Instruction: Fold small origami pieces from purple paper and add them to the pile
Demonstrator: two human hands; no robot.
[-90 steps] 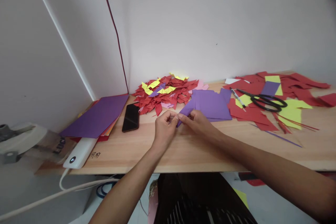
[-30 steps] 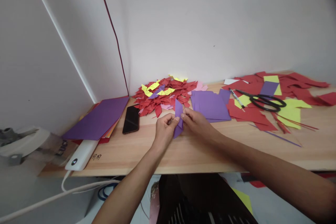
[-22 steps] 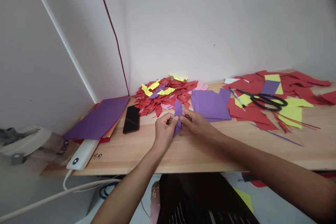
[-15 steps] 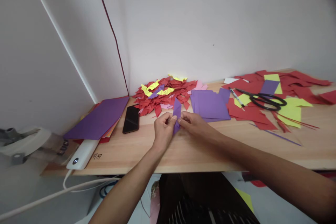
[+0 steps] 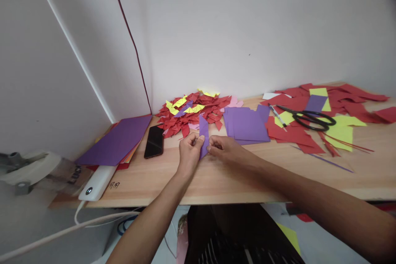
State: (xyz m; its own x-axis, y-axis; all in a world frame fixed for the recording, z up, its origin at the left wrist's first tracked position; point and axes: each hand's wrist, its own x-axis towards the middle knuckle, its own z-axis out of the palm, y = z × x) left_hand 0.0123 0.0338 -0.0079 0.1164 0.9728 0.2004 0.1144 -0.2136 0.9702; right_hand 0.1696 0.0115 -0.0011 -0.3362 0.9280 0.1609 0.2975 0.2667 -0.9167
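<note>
A narrow folded piece of purple paper (image 5: 203,127) stands slanted above the table, its pointed end up. My left hand (image 5: 189,150) pinches it from the left, thumb on its face. At its lower right edge, my right hand (image 5: 221,146) is closed, with thumb and fingertips together against the paper; their exact hold is partly hidden. Just right of my hands lies a stack of purple paper squares (image 5: 250,126). Behind them is a heap of small folded red paper pieces (image 5: 173,123), with some yellow, purple and pink ones among them.
A black phone (image 5: 154,142) lies to the left, beside purple sheets (image 5: 120,138) resting over a white power bank (image 5: 98,183) with a cable. On the right, black-handled scissors (image 5: 314,120) and a pen (image 5: 277,115) lie on red and yellow scraps (image 5: 297,138). A wall rises behind.
The purple paper has shifted slightly left and tilted. My right hand's fingers have moved off its face to its lower right edge. My left hand keeps its pinch.
</note>
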